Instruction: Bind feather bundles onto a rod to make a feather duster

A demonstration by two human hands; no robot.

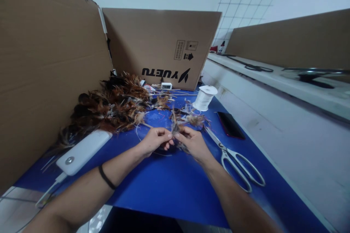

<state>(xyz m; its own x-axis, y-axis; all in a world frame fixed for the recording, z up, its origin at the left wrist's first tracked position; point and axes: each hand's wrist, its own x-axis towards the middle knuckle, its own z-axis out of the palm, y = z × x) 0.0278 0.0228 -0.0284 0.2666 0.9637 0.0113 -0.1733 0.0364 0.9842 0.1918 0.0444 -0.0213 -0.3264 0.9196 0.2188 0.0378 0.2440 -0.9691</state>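
My left hand (158,140) and my right hand (193,142) meet over the blue table, thumbs and fingertips pinched close together. Between them stands a small brownish-grey feather (174,121), its lower end hidden by the fingers. Both hands are closed on it. Loose feather tufts (195,119) lie just beyond my right hand. A large heap of brown and black feathers (112,107) spreads to the left and back. Big silver scissors (228,153) rest beside my right wrist, blades toward the hands. A thin pale strand (139,131) curves by my left hand.
A white spool (205,97) stands at the back right, near a dark phone (230,125). At left lies a white power bank (83,151) with a cable. Cardboard panels (153,40) wall the back and left of the blue table (164,189). Thin sticks (180,94) lie behind.
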